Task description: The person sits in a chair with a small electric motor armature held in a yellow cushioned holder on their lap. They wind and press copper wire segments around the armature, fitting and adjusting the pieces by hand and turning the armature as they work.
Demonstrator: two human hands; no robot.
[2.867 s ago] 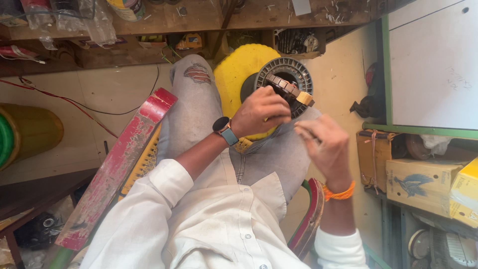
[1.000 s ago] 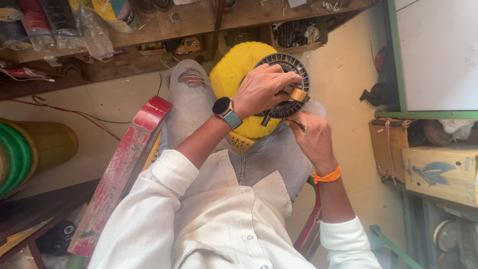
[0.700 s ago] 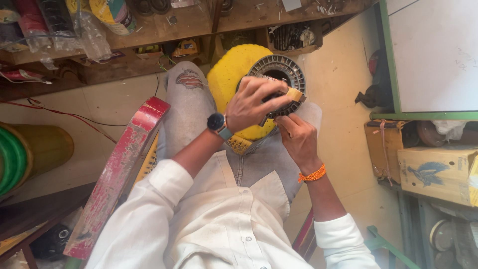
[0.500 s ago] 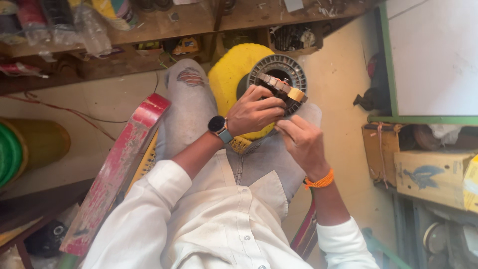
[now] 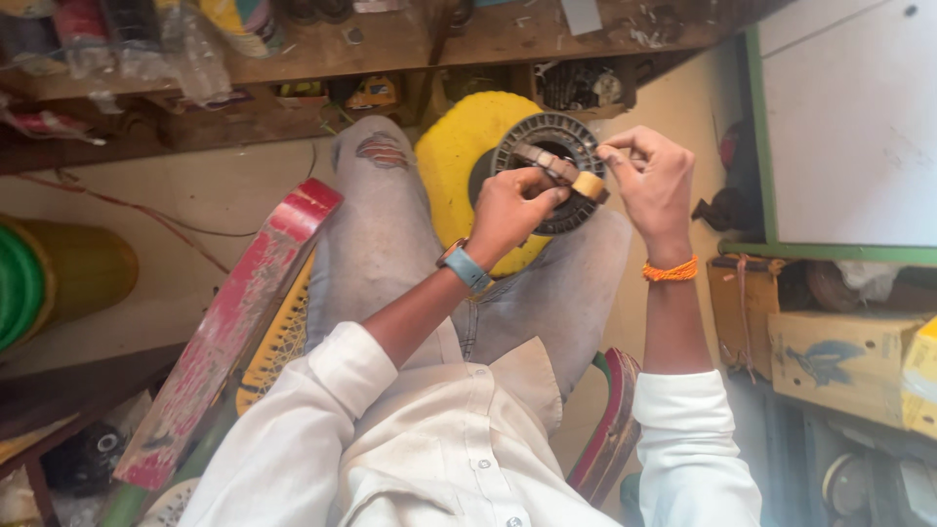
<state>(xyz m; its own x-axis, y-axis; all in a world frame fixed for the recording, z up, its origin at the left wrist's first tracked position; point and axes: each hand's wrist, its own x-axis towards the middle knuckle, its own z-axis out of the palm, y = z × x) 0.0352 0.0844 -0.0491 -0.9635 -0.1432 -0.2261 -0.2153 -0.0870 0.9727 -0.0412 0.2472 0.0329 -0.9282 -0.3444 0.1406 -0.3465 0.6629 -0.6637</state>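
A dark ring-shaped motor stator [image 5: 558, 146] with slots around it rests on my lap, against a yellow round disc [image 5: 454, 161]. My left hand [image 5: 509, 207] grips the stator's lower rim and presses a tan strip with a yellow end [image 5: 576, 179] that lies across the ring. My right hand [image 5: 652, 185] is at the stator's right edge, fingers pinched together near the strip's yellow end; what they pinch is too small to tell. A watch sits on my left wrist, an orange band on my right.
A red painted chair arm [image 5: 234, 322] runs along my left. A cluttered wooden shelf [image 5: 390, 39] crosses the top. A green-framed white panel [image 5: 839, 127] and cardboard boxes [image 5: 839, 356] stand at the right. A green and yellow spool [image 5: 49, 278] sits at far left.
My right hand has risen from below the stator to its right edge. My left hand slid down to the lower rim, uncovering the ring. The view shifted slightly.
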